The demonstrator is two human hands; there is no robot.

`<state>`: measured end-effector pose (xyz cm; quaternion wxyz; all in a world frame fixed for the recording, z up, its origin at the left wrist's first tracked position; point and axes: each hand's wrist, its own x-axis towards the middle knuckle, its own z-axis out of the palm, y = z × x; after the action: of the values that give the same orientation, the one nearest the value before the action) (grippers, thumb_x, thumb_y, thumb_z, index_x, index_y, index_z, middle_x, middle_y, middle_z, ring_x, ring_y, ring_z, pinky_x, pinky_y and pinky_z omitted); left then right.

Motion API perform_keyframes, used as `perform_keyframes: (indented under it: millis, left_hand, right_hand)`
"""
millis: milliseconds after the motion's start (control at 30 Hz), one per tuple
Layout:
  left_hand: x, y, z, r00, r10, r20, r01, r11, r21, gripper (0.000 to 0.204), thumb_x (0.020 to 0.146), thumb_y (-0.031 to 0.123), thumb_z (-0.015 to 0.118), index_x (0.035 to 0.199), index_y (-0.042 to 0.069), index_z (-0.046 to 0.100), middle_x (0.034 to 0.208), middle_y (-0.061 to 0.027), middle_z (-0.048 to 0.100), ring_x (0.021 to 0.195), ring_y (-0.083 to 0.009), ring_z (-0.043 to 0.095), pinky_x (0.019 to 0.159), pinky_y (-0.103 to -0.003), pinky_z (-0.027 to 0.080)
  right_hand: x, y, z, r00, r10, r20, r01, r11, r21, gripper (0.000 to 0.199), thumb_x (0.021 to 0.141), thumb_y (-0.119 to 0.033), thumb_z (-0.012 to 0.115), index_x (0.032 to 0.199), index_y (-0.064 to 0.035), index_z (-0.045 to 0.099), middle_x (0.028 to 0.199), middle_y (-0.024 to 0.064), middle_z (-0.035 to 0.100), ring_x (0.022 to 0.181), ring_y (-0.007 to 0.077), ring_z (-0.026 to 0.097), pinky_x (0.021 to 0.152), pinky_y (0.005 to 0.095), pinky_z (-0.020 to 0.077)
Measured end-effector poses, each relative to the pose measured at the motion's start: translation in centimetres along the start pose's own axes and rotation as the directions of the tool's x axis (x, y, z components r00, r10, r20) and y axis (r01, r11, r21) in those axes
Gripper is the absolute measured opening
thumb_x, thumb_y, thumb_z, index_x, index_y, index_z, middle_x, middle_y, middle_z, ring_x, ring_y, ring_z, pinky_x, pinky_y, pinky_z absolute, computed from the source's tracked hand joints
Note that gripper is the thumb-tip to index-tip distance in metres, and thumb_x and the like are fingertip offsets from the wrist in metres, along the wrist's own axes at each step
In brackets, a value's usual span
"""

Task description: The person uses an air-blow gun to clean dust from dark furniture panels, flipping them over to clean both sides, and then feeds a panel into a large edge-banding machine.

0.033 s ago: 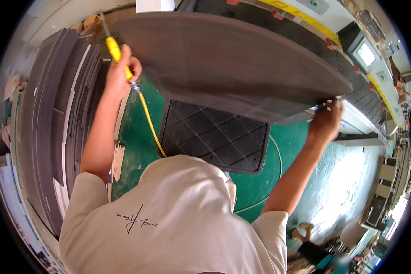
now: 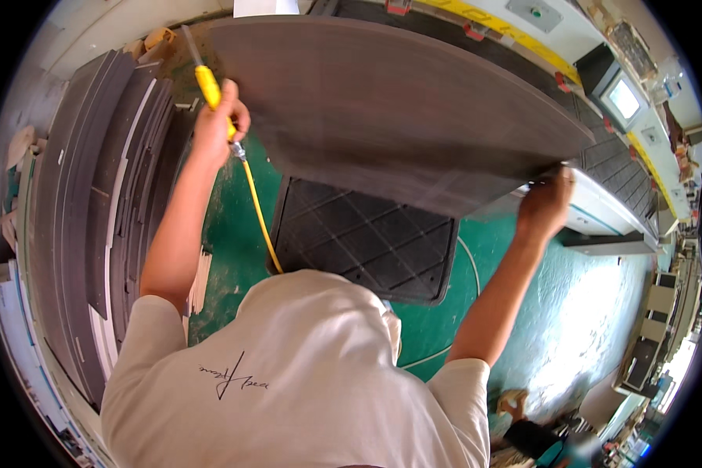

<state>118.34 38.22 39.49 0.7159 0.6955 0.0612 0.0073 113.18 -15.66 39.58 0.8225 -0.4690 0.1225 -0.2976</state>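
While dark boards (image 2: pixel 70 218) stood stacked on edge at the far left, the left hand (image 2: pixel 221 129) was wrapped around a yellow air gun (image 2: pixel 207 86), its thin metal nozzle (image 2: pixel 191 44) aimed up and away and its yellow hose (image 2: pixel 258 212) running down toward the person's body. Whether that hand also touched the large dark panel (image 2: pixel 398 109) just beside it could not be told. The panel spanned the middle, its broad face tilted, its lower edge overlapping the far side of a black platform (image 2: pixel 359 234) on the green floor (image 2: pixel 491 242); contact between those two was unclear. At the panel's right end the right hand (image 2: pixel 546 204), slightly blurred, had its fingers curled on the edge, and beyond it ran a dark conveyor (image 2: pixel 620 173). The step in hand seemed to be steadying or turning the panel for blowing off dust; by that reading, the next move called for a firm right-hand hold and a nozzle brought round toward the surface, with the hose free of the corners.
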Motion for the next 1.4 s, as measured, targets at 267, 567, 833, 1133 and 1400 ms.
perform_keyframes:
  millis: [267,567,833,1133,1400]
  left_hand:
    - [6.3,-8.7,3.7,0.963,-0.266,-0.042,0.269,0.942,0.199,0.039,0.099,0.040,0.070,0.077,0.015,0.050,0.056,0.0046,0.044,0.045,-0.0074,0.043,0.044,-0.026,0.032]
    - [2.4,-16.2,4.2,0.808,-0.588,-0.023,0.580,0.789,0.205,0.023,0.100,0.026,0.070,0.105,0.006,0.062,0.062,0.0070,0.039,0.046,-0.0043,0.037,0.044,-0.024,0.029]
    - [1.3,-18.6,-4.7,0.841,-0.525,-0.129,0.500,0.665,0.554,0.033,0.101,0.028,0.067,0.123,0.005,0.069,0.066,-0.0035,0.059,0.052,-0.0164,0.058,0.049,-0.031,0.044]
    - [-14.3,-26.1,-26.6,0.848,-0.416,-0.327,0.464,0.286,0.839,0.025,0.100,0.024,0.066,0.111,0.002,0.072,0.083,-0.0107,0.070,0.073,-0.0253,0.070,0.067,-0.038,0.054]
    - [-22.5,-30.1,-20.1,0.420,-0.811,-0.407,0.852,0.198,0.484,0.017,0.093,0.025,0.066,0.089,0.009,0.061,0.060,-0.0023,0.056,0.047,-0.0147,0.057,0.043,-0.030,0.043]
  right_hand:
    - [6.7,12.9,-1.8,0.987,0.162,-0.005,-0.159,0.967,-0.200,0.012,0.104,-0.019,0.061,0.102,-0.0080,0.066,0.086,-0.0034,0.059,0.080,0.0078,0.051,0.069,0.0260,0.0418]
    - [3.4,19.0,-9.7,0.882,0.444,-0.157,-0.444,0.675,-0.589,0.021,0.102,-0.022,0.065,0.110,-0.0026,0.067,0.094,-0.0012,0.063,0.087,0.0099,0.055,0.076,0.0273,0.0446]
    - [3.6,29.0,3.8,0.889,0.083,0.451,0.412,0.285,-0.865,0.013,0.091,-0.015,0.072,0.098,-0.0046,0.074,0.095,0.0166,0.069,0.094,0.0369,0.065,0.084,0.0444,0.0533]
    - [21.7,26.4,-15.5,0.946,-0.067,0.317,0.298,-0.207,-0.932,0.017,0.090,-0.015,0.069,0.095,-0.0011,0.077,0.089,0.0179,0.074,0.083,0.0352,0.071,0.076,0.0453,0.0544]
    - [18.0,26.0,-8.9,0.971,0.006,0.238,0.238,0.030,-0.971,0.027,0.092,-0.025,0.071,0.107,-0.0026,0.078,0.100,0.0164,0.073,0.094,0.0341,0.069,0.088,0.0429,0.0531]
